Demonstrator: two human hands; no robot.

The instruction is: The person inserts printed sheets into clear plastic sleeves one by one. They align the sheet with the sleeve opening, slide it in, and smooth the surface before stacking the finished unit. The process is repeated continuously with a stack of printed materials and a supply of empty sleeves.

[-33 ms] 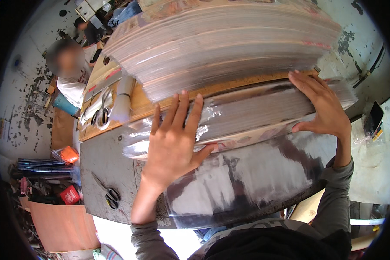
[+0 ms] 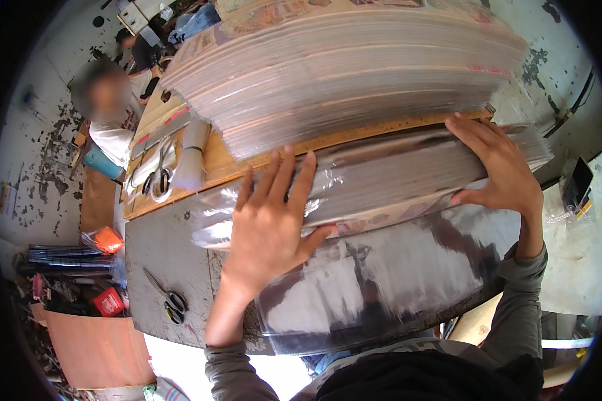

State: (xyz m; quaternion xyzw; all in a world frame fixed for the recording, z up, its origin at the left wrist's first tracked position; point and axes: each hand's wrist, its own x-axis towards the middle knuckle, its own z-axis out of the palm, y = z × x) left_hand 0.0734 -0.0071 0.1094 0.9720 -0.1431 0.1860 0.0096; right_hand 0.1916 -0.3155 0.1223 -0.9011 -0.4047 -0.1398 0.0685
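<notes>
A worker's left hand [image 2: 269, 224] lies flat, fingers spread and extended, on a low stack of clear glossy plastic sheets [image 2: 394, 180] that runs across a dark grey worktable [image 2: 160, 267]. The right hand [image 2: 498, 167] rests on the far right end of the same stack, fingers open and pointing up and left, thumb hooked over the near edge; neither hand closes around anything. Below both palms, towards the worker, a wide shiny transparent film [image 2: 388, 287] hangs over the table's near edge, catching the light. Left of the left wrist, well apart from it, a pair of black-handled scissors [image 2: 167, 297] lies on the bare table top.

Just beyond the fingertips of both hands runs a long light-brown wooden board [image 2: 214, 164], touching the far side of the low stack. On that board, past the fingertips, rises a tall pile of thin printed sheets [image 2: 354, 67] with pale edges, which fills the upper middle of the view. Up and left of the left fingers, on the board, sits a second pair of scissors with pale handles [image 2: 155, 177] beside a small roll of clear film [image 2: 190, 157].

Farther left, another person in a white top [image 2: 114, 137] sits near the table's far corner. On the floor at lower left lie an orange packet [image 2: 104, 239] and a small red box [image 2: 107, 302].
</notes>
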